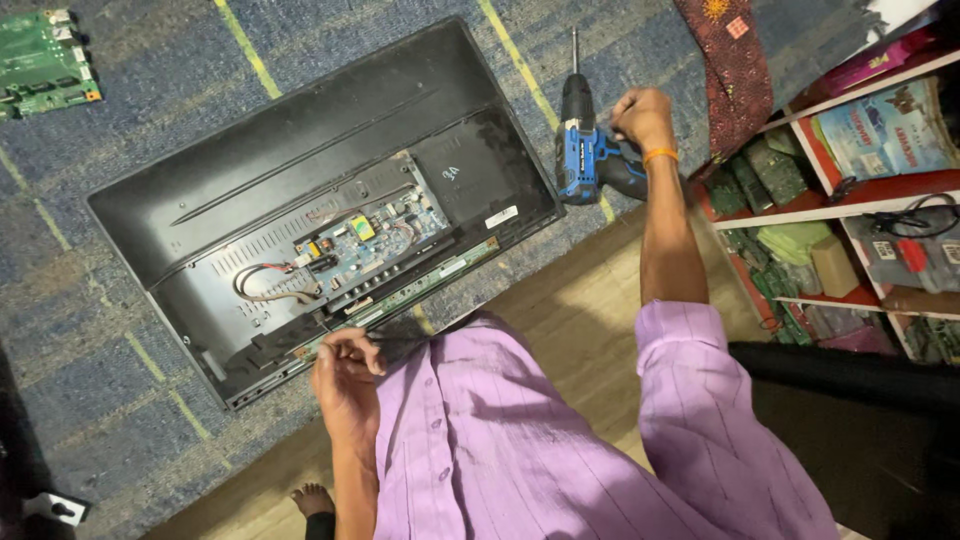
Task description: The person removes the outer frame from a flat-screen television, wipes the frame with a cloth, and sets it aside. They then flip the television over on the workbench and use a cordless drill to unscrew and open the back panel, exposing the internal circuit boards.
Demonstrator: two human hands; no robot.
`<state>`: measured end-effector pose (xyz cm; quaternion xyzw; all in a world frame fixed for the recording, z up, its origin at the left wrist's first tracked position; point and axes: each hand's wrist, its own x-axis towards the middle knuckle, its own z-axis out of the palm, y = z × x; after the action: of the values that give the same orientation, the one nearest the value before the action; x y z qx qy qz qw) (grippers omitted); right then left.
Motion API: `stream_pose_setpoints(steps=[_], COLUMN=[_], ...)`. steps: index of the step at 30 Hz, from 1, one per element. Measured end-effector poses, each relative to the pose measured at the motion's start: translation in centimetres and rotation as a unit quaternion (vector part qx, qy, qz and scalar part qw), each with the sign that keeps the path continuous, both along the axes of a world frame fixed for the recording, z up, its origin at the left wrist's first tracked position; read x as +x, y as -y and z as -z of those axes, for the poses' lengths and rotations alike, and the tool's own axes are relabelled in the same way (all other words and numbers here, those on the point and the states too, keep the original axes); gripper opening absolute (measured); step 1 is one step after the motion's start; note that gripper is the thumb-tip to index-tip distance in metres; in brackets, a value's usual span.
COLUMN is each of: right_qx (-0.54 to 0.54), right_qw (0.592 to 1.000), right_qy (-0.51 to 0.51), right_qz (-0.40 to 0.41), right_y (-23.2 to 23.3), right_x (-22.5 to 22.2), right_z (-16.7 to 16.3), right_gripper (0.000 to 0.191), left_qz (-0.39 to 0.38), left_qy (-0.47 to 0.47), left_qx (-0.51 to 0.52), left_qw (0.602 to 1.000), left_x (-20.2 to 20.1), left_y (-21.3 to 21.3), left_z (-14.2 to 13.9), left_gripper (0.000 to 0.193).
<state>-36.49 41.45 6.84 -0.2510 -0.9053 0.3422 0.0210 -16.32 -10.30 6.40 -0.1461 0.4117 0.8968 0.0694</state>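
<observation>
1 drill (585,150) in right hand (640,115); left hand (345,365) on 1 television (250,170).

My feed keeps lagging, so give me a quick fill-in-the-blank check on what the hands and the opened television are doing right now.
1. The right hand grips a blue and black cordless ____, its bit pointing away from the person.
2. The left hand touches the near edge of the flat-screen television, which lies with its ____ side up.
3. The television rests on a ____ carpet with yellow lines.
4. A loose green ____ lies on the carpet at far left.

Missing words: drill; back; blue; circuit board
</observation>
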Motion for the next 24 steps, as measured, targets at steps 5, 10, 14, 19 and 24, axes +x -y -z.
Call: stream_pose_setpoints(steps=[5, 10, 14, 19, 24], right_qx=[0.289, -0.307, -0.449, -0.381, -0.137], right_qw=[0.944, 0.948, 0.888, 0.897, 0.903], right_qy=[-0.105, -0.039, -0.089, 0.022, -0.108], right_qz=[-0.12, 0.076, 0.038, -0.224, -0.392], right_y=[0.1, -2.0, -0.2, 14.3, 25.9], right_x=[-0.2, 0.3, 2.5, 7.9, 12.2], right_z=[0.5, 0.0, -2.5, -5.4, -5.4], right_gripper=[0.009, 0.004, 0.014, 0.015, 0.017], left_qz=[0.022, 0.07, 0.123, 0.16, 0.109], left_qy=[-0.004, 0.016, 0.096, 0.148, 0.118], left_qx=[-0.016, -0.015, 0.03, 0.121, 0.266], left_qw=[1.0, 0.997, 0.987, 0.969, 0.951], left_x=[-0.5, -0.7, -1.6, -5.1, -6.7], left_y=[-1.3, -2.3, -4.2, -9.7, -11.7], left_z=[0.2, -0.2, -1.1, 0.7, 3.6], left_gripper=[0.046, 0.045, 0.042, 0.04, 0.036])
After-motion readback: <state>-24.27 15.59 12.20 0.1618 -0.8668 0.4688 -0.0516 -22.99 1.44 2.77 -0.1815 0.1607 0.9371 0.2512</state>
